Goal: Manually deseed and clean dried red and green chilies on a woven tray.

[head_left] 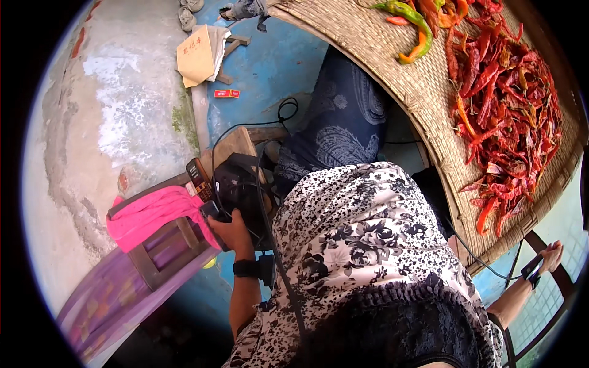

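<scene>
My left hand (232,232) is closed round a dark, flat phone-like device (212,210) with a black cable at it. Just beyond lies a black bag (236,187) on a wooden stool (236,149). A keypad mobile phone (199,181) and a bright pink cloth (150,214) rest by the hand on a brown wooden chair (161,264). Far to the right, my right hand (551,256) is stretched out with nothing visible in it, near a window frame. Each wrist wears a black strap; the right one carries a small dark device (532,266) with a cable.
A large woven tray (423,98) fills the upper right, bearing dried red chillies (512,116) and several fresher peppers (417,30). A tan notebook (196,55), a small red box (227,94) and shoes (187,17) are at upper left. Black cable (270,239) crosses my lap.
</scene>
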`<control>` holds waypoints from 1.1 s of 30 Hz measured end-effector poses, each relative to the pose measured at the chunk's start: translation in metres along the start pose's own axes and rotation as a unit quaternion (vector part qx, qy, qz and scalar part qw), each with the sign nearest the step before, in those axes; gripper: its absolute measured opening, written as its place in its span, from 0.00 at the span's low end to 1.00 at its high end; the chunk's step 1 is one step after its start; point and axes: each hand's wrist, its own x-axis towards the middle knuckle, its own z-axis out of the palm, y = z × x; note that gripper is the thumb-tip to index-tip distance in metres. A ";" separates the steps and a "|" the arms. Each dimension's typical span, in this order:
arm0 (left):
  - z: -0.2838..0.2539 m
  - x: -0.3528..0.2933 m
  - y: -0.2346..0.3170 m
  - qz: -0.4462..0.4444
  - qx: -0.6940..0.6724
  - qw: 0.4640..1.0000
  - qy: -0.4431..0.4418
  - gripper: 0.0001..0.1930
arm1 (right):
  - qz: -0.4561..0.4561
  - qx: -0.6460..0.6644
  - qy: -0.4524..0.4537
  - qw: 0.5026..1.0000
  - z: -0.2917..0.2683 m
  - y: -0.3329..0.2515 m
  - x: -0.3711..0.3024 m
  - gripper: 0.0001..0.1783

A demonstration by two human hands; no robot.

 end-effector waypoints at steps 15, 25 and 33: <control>-0.001 0.015 -0.033 0.073 -0.067 0.989 -0.108 0.46 | -0.100 -0.141 -0.262 0.949 -0.046 0.066 0.060 0.28; -0.049 0.001 -0.037 -0.047 -0.200 0.933 -0.296 0.47 | -0.323 -0.189 -0.165 0.913 0.154 -0.186 -0.122 0.38; -0.011 -0.024 -0.055 0.071 -0.205 0.957 -0.194 0.46 | -0.352 -0.097 -0.227 0.903 0.184 -0.173 -0.110 0.18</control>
